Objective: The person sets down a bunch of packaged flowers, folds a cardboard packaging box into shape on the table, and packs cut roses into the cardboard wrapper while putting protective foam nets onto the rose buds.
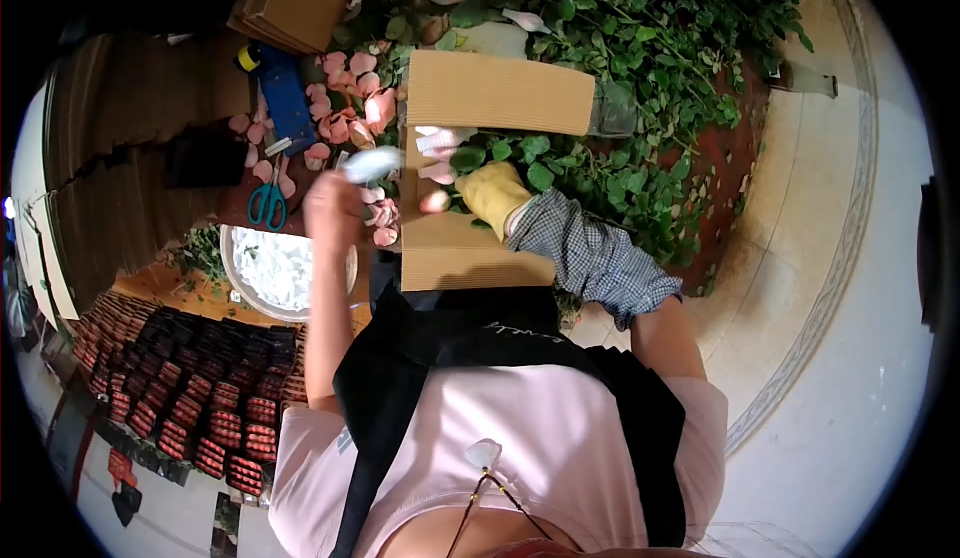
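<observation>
My left hand (333, 203) is bare and closed on a white net sleeve (373, 165), blurred by motion, left of the cardboard. A yellow glove covers my right hand (495, 198), its fingers curled over the open corrugated cardboard (478, 263); what they grip is hidden. Just left of the glove a pale pink rose head (434, 201) lies over the cardboard. Above it, other sleeved rose heads (437, 145) rest between the cardboard flaps, with leafy stems (540, 153) running right.
Leafy stems (640, 48) cover the table's right side. Loose pink petals (340, 88), teal scissors (267, 206) and a blue tool (284, 103) lie at the left. A round tub (229, 266) holds white sleeves. Cardboard stacks (140, 98) stand farther left.
</observation>
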Motion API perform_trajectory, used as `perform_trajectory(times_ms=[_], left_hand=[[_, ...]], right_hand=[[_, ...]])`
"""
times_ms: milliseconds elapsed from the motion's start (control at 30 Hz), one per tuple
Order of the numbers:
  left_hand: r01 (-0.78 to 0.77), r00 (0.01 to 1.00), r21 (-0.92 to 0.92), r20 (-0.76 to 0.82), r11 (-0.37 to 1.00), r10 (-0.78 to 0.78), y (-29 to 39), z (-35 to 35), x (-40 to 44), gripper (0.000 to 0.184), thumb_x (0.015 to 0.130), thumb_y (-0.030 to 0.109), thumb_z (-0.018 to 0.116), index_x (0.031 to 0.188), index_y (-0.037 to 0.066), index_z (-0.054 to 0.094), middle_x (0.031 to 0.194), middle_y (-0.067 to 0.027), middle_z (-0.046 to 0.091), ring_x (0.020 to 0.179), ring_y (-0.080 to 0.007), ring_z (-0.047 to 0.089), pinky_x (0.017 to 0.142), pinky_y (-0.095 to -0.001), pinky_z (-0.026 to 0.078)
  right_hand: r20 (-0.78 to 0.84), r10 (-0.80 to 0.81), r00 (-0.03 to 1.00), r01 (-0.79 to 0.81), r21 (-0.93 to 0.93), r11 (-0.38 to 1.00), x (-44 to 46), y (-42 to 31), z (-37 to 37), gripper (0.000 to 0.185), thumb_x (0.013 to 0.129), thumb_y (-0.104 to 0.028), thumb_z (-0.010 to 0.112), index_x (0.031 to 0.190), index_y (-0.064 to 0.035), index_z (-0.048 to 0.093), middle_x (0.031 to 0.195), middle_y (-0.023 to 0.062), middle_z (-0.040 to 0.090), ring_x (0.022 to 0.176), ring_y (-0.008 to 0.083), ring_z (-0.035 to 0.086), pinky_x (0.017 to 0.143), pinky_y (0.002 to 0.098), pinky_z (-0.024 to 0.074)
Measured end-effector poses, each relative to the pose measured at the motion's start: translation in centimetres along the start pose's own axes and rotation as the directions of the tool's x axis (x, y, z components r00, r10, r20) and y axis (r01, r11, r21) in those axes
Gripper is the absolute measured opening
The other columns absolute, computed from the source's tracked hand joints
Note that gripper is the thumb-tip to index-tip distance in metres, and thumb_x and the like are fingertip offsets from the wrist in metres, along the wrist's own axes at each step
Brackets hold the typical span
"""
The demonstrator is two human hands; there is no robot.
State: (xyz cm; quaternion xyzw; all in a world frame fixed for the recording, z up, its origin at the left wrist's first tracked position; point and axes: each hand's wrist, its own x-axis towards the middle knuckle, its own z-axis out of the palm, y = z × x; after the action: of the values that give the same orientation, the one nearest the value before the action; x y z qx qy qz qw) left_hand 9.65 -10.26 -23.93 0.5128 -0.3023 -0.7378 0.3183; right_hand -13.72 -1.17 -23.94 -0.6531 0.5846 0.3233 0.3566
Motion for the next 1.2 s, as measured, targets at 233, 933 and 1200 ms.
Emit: perform_trajectory(times_ms=[233,933,1200], left_hand=[[-0.319,0.946,0.542,0.236,0.777,0.223,1.1,-0.1,0.0,0.021,0.092,0.003,0.056,0.074,0.0,0.047,0.074,-0.0064,0.055,0.066,-0.0111,0.047,0.062,-0.0288,0.042],[-0.386,0.917,0.719,0.365,0.577,0.159,-0.4,1.2,0.9,0.02,0.093,0.019,0.061,0.093,-0.001,0.058,0.077,-0.0159,0.064,0.072,-0.0336,0.064,0.067,-0.0387,0.05],[-0.431,0.901,0.877,0.406,0.213,0.153,-4.1,7.7,3.3,0.03,0.087,0.034,0.067,0.092,0.004,0.069,0.093,-0.0163,0.07,0.086,-0.0362,0.067,0.072,-0.0451,0.053]], right_hand=[[-0.358,-0.063,0.932,0.228,0.441,0.868,-5.2,1.9,-2.8,0.029,0.092,-0.035,0.063,0.104,-0.0092,0.067,0.088,0.0118,0.072,0.085,0.0315,0.068,0.076,0.0443,0.0535],[-0.466,-0.014,0.885,0.229,0.41,0.883,-5.7,3.1,-3.4,0.037,0.091,-0.033,0.061,0.118,-0.0078,0.063,0.104,0.0152,0.07,0.097,0.0322,0.066,0.085,0.0445,0.0521],[-0.25,0.292,0.923,-0.253,0.176,0.951,0.4,2.9,-1.6,0.035,0.092,-0.039,0.059,0.107,-0.0088,0.067,0.102,0.0115,0.072,0.095,0.0273,0.069,0.079,0.0414,0.0544]])
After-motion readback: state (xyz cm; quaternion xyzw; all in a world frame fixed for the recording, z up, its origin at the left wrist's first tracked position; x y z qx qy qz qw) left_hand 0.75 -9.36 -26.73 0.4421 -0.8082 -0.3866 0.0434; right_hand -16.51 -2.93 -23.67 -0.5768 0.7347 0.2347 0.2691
